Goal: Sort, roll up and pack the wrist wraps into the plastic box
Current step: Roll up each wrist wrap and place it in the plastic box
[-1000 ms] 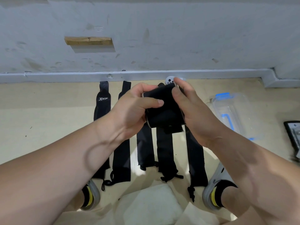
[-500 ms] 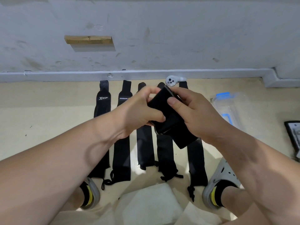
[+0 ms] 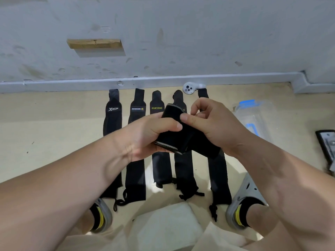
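**Both hands grip a half-rolled black wrist wrap**

The left hand [image 3: 145, 134] curls its fingers [image 3: 155, 118] round a black fabric wrist wrap [image 3: 174, 131] rolled into a thick cylinder. A thin grey edge shows at the roll's ends, and the thumb presses across its top. The right hand [image 3: 213, 127] pinches the same wrap, thumb on the roll and forefinger bent above it, while the flat loose tail hangs under the palm. Below the fingers, a row of wraps [image 3: 218, 176] lies flat and straight on the beige floor [image 3: 54, 127]. These five black woven strips include one printed XTEP [image 3: 112, 124] and one printed KUEYING [image 3: 159, 163]. Right of the right-hand fingers stands the clear plastic box [image 3: 257, 115] with blue clasps. Beyond the fingers, a rounded white controller [image 3: 189, 88] lies at the wall's foot.
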